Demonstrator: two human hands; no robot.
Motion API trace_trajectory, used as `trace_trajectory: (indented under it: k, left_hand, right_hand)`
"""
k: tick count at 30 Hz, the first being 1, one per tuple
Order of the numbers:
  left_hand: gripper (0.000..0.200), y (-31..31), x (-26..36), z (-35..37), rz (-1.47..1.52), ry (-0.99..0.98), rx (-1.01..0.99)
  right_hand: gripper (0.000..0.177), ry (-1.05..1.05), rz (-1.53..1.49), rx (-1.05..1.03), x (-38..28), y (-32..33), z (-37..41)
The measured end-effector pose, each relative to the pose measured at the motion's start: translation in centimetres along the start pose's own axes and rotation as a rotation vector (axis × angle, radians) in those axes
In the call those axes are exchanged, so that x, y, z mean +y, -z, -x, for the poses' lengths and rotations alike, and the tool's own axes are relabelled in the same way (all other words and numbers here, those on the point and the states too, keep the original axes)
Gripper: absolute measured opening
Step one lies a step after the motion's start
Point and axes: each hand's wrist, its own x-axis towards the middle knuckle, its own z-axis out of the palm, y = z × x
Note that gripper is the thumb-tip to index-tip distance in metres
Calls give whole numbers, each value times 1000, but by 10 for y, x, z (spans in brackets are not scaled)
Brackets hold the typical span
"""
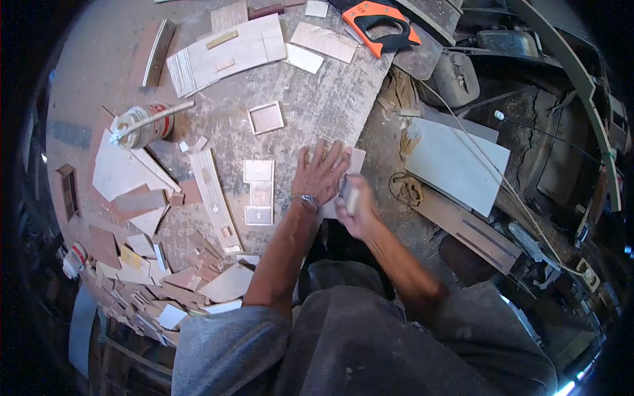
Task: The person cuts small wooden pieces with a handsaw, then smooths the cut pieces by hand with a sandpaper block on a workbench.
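Observation:
My left hand point(320, 173) lies flat with fingers spread on a thin pale wooden board point(357, 160) at the table's front right edge. Close beside it, my right hand point(360, 214) is closed around a small pale block point(353, 199) with a greyish side, blurred by motion and partly hidden by the fingers. The block is over the board. Left of my hands lies a small stepped wooden assembly point(261, 193) made of joined pieces. Farther back is a shallow square wooden frame point(266, 117).
An orange and black handsaw point(376, 28) lies at the back right. A glue-smeared can point(146, 127) with a stick across it stands at left, near a long wooden strip point(214, 201). Offcuts point(148, 264) crowd the front left. Beyond the right edge lies a white panel point(457, 162).

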Motion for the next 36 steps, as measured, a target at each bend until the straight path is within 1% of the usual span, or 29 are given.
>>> trace_trajectory:
  k: [2,5,6,8,9,10,11,12,13,14,15,17,18,21,22,24,25,26,27,29,30,31,32,33,34,35,36]
  left_hand:
    - [46,3,-1,-2,27,-1,31]
    - [57,4,0,-2,25,-3,-5]
    - [57,5,-1,-8,19,-16,23]
    - [57,5,-1,-2,15,-20,46]
    - [53,5,-4,-3,-3,-19,33]
    - [49,5,-3,2,-12,-25,12]
    - [45,3,-2,-2,-23,-26,7]
    - [49,5,2,-7,-10,-17,25]
    - [53,8,6,1,10,-8,13]
    - [57,11,4,-3,16,3,26]
    - [57,9,-3,-17,2,-10,52]
    - [56,7,0,-4,0,-19,33]
    - [55,5,-1,-3,-42,-33,28]
    - [54,13,2,-5,-25,-20,19]
    - [53,12,1,-4,-31,-24,36]
    - [53,7,2,-3,-5,-9,43]
    - [53,5,1,-5,9,-3,41]
    - [52,3,6,1,8,-3,13]
    - [50,5,7,3,-2,-7,-13]
    - [49,9,-2,-8,-30,-2,-9]
    - [49,8,1,-4,-19,-1,-18]
    - [49,6,-1,-3,-11,-5,-29]
    - [49,10,1,-2,-3,7,-17]
    - [51,7,5,2,26,2,-18]
    - [52,5,3,0,36,4,5]
    - [53,2,0,-2,44,10,28]
    - [55,-1,-2,-1,-29,-14,32]
  right_hand:
    - [43,-44,-5,34,2,5,-16]
    - [42,-18,-28,103,-6,-4,-39]
    - [42,39,-23,7,-7,1,-31]
    - [42,-17,-22,-12,-11,-5,16]
    - [42,-39,-14,-30,-16,-10,28]
    - [43,58,-20,32,-5,-15,1]
    - [43,41,-41,16,-15,-13,-5]
    - [44,14,-65,11,-20,-9,-6]
    - [44,-36,-105,17,-9,-3,-3]
    - [43,13,-91,40,-4,-2,-7]
    - [42,85,-60,44,-9,-9,-21]
    - [40,163,-21,84,12,-10,-28]
    - [40,112,-21,58,13,-7,-20]
    - [42,-42,-27,-3,0,-7,26]
    - [45,89,62,76,12,-15,1]
    - [46,15,-31,61,6,1,-23]
    - [46,-25,-81,55,-6,-9,-15]
    - [45,-65,-35,1,-4,-4,17]
    - [45,3,-34,74,7,-4,8]
    - [44,173,-5,182,20,-9,-42]
    - [43,19,-113,70,6,9,-67]
    - [43,2,-80,55,3,5,-44]
    - [43,-28,-49,61,0,-7,7]
    - [43,-41,-10,51,-3,-16,35]
    - [43,109,42,42,15,-17,10]
    - [43,103,28,14,12,-7,-13]
    - [43,80,-1,5,8,0,-26]
